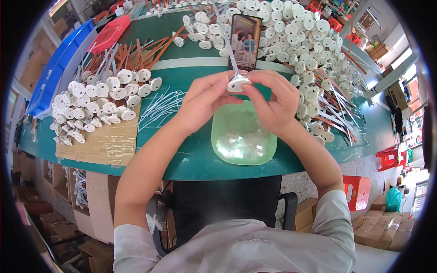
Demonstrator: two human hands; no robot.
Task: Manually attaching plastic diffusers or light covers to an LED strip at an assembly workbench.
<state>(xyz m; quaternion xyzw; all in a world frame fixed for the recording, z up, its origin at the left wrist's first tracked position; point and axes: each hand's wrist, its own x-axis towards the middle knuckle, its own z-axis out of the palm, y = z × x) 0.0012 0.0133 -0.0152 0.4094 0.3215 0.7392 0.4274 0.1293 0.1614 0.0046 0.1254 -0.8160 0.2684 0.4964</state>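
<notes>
White disc (238,83) with a thin metal strip (231,53) rising from it, pinched in the fingers (220,84) of left hand (205,94) and right hand (276,101) together, near the far rim of a pale green dish (248,158) by the surface's (184,166) near edge. Beyond, an upright phone (236,63). Toward the left edge, similar discs (91,102) heaped on cardboard (107,148); toward the right, a larger heap (302,43).

- We reach our left forearm (152,161) from near left toward the far middle, elbow bent outward.
- Our right forearm (314,157) slants in from near right, elbow bent too.
- Our left grip (205,93) pinches with thumb and fingers.
- Our right grip (276,98) pinches likewise, its fingers curved.
- Our fingertips come near each other between the wrists.
</notes>
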